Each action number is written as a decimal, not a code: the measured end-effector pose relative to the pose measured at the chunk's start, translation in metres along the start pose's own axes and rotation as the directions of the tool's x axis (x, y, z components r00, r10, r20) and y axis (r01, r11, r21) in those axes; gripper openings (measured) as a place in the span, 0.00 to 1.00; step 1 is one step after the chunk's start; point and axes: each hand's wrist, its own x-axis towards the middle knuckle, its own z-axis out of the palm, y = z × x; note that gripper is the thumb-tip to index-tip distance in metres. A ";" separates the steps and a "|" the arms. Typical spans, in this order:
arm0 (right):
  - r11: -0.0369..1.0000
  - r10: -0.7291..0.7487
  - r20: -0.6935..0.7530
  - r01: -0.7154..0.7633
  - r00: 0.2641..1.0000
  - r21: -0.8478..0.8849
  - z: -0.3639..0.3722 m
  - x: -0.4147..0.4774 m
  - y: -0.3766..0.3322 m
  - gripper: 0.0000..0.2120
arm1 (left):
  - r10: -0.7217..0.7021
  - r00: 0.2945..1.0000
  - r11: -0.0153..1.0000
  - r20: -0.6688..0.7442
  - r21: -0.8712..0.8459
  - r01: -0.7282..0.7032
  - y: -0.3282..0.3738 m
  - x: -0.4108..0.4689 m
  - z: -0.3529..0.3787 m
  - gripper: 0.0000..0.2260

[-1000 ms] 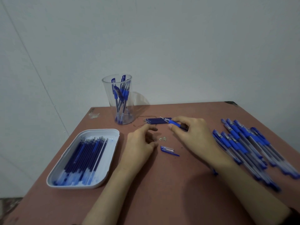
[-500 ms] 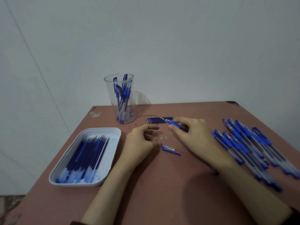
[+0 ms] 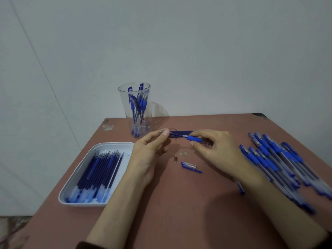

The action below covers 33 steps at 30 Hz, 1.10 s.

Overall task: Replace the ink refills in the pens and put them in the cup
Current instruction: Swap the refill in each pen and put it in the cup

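My right hand [image 3: 217,151] grips a pen barrel [image 3: 194,138] with a blue rubber grip, held level above the table. My left hand [image 3: 149,151] pinches the tip end of the ink refill [image 3: 177,135] that sticks out of that barrel toward the left. A clear plastic cup [image 3: 135,109] with several blue pens stands at the back of the table. A white tray [image 3: 79,178] on the left holds several blue refills. A small metal pen tip [image 3: 175,157] and a blue pen cap [image 3: 190,166] lie between my hands.
A heap of several blue pens [image 3: 280,164] lies on the right side of the reddish table [image 3: 179,212]. A short row of loose refills [image 3: 181,132] lies behind my hands. Small scraps [image 3: 184,153] lie near the cap. White wall stands behind the table.
My left hand rose from the table and took the refill's tip. The metal pen tip now lies bare on the table. My right hand keeps hold of the barrel.
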 end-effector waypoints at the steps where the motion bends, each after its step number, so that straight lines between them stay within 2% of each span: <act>1: 0.999 0.002 -0.022 -0.003 1.000 -0.050 -0.002 0.001 0.002 0.06 | -0.008 1.000 0.999 -0.015 -0.053 0.008 0.001 0.000 0.000 0.03; 5: 0.960 0.065 0.010 -0.060 0.998 -0.273 -0.012 0.006 0.007 0.06 | -0.016 0.993 0.972 -0.118 -0.235 -0.012 0.003 0.002 -0.002 0.02; 7: 0.918 0.138 0.028 -0.117 0.990 -0.380 -0.017 0.009 0.012 0.05 | 0.011 0.985 0.960 -0.170 -0.275 -0.058 0.004 0.003 -0.003 0.02; 9: 0.881 0.202 -0.019 -0.190 0.979 -0.434 -0.022 0.012 0.013 0.05 | 0.046 0.978 0.958 -0.202 -0.267 -0.100 0.003 0.004 -0.003 0.02; 11: 0.892 0.187 -0.078 -0.203 0.979 -0.404 -0.022 0.017 0.008 0.05 | 0.073 0.976 0.969 -0.207 -0.217 -0.119 0.001 0.005 -0.003 0.01; 13: 0.963 0.100 -0.068 -0.114 0.993 -0.243 -0.018 0.021 -0.003 0.05 | 0.091 0.978 0.978 -0.190 -0.167 -0.123 -0.001 0.004 -0.001 0.02; 16: 1.000 0.002 0.134 -0.005 0.991 0.028 -0.006 0.026 -0.028 0.06 | 0.102 0.980 0.982 -0.172 -0.137 -0.127 -0.003 0.003 0.001 0.04; 18: 0.998 -0.009 0.269 -0.010 0.963 0.068 0.000 0.033 -0.037 0.05 | 0.092 0.982 0.980 -0.166 -0.162 -0.119 -0.004 0.003 0.001 0.04; 20: 0.998 0.009 0.308 -0.028 0.951 0.060 0.004 0.045 -0.037 0.04 | 0.072 0.982 0.974 -0.175 -0.199 -0.107 -0.003 0.003 0.001 0.04; 22: 0.998 0.033 0.276 -0.044 0.961 0.033 0.007 0.063 -0.030 0.05 | 0.061 0.975 0.970 -0.212 -0.216 -0.107 -0.002 0.004 0.001 0.08; 25: 0.990 0.115 0.232 -0.091 0.966 -0.110 0.014 0.092 -0.011 0.05 | 0.039 0.962 0.969 -0.271 -0.224 -0.103 -0.002 0.007 0.003 0.09; 28: 0.966 0.181 0.280 -0.118 0.943 -0.229 0.028 0.113 0.008 0.05 | 0.002 0.955 0.959 -0.296 -0.270 -0.086 0.002 0.007 0.003 0.06; 33: 0.943 0.241 0.381 -0.122 0.893 -0.310 0.046 0.124 0.022 0.08 | -0.054 0.952 0.958 -0.300 -0.286 -0.036 0.003 0.007 0.001 0.08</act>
